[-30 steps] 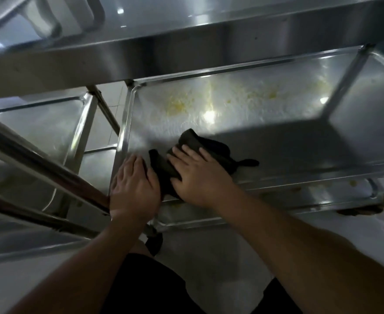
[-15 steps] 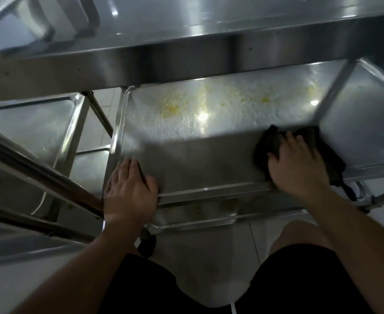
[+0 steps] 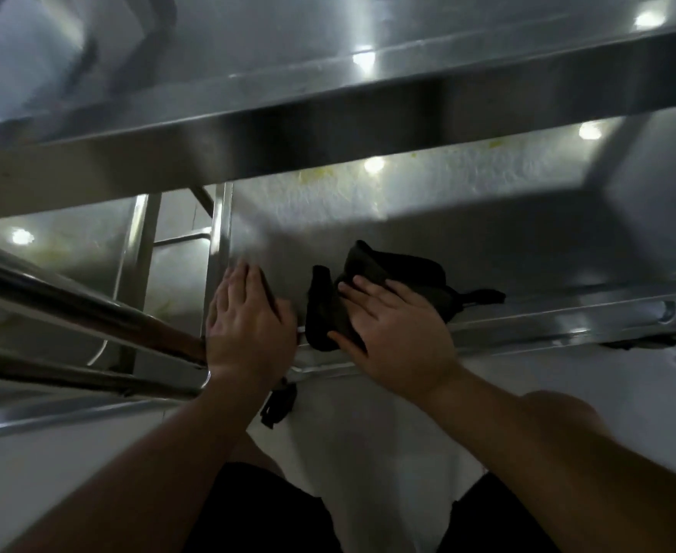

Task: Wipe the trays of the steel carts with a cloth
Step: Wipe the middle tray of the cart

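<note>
Upper tray of the steel cart runs across the top of view, its front wall overhanging and hiding the far part of the lower tray. Rounded steel handle bars of a neighbouring cart cut in from the left, ending right by the left wrist. That second cart's own tray sits further left, a light glare on it, faint yellowish marks, blurry. Thin cross rails and an upright post separate the two carts. Pale floor below, black caster wheel under the near left corner of the cart, another dark wheel far right, partly hidden by the frame. Person's dark shorts at the bottom edge. Lower tray: shallow, raised rim, mostly in shadow near side, lit band at the back with yellow stains just under the upper tray's edge, more specks further right. Only thing in it is the dark cloth, bunched, lying at the near left part of the tray, one fold draped over the near rim, a strip trailing right along the rim. Right hand lies flat on the cloth, fingers straight and slightly spread, pressing it down, not curled round it. Left hand rests on the near left corner of the tray rim, fingers straight and together, palm down, holding nothing. The two hands are close, cloth edge between them.
</note>
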A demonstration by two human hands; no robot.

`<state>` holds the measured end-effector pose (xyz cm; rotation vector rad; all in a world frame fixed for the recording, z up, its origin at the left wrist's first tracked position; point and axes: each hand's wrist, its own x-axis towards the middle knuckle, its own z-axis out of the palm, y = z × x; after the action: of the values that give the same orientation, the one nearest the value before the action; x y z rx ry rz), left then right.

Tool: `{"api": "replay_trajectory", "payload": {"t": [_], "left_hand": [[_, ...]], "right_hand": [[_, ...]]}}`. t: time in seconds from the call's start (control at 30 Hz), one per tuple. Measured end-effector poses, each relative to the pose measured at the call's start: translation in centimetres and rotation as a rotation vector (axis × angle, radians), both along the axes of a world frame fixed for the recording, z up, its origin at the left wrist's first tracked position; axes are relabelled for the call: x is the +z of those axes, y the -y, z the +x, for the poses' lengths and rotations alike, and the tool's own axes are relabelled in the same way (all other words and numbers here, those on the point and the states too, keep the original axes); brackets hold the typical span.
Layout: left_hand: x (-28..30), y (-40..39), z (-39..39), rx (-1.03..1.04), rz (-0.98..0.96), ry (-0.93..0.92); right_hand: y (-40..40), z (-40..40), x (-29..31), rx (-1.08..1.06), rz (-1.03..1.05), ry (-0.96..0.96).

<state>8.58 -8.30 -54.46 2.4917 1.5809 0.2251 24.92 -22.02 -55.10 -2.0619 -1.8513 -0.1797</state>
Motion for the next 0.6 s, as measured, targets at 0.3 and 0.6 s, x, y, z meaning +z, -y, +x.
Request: {"api": "replay_trajectory", "payload": {"t": [0.3, 0.6], "left_hand": [[4.4, -0.8, 0.8, -0.069, -0.197, -0.223], [19.4, 8.0, 0.1, -0.329, -0.601, -0.621]], "right_hand": [[-0.7, -2.0, 6.6, 0.041, -0.472, 0.151], [7.0, -2.6, 21.1, -0.063, -1.439, -0.193]]}}
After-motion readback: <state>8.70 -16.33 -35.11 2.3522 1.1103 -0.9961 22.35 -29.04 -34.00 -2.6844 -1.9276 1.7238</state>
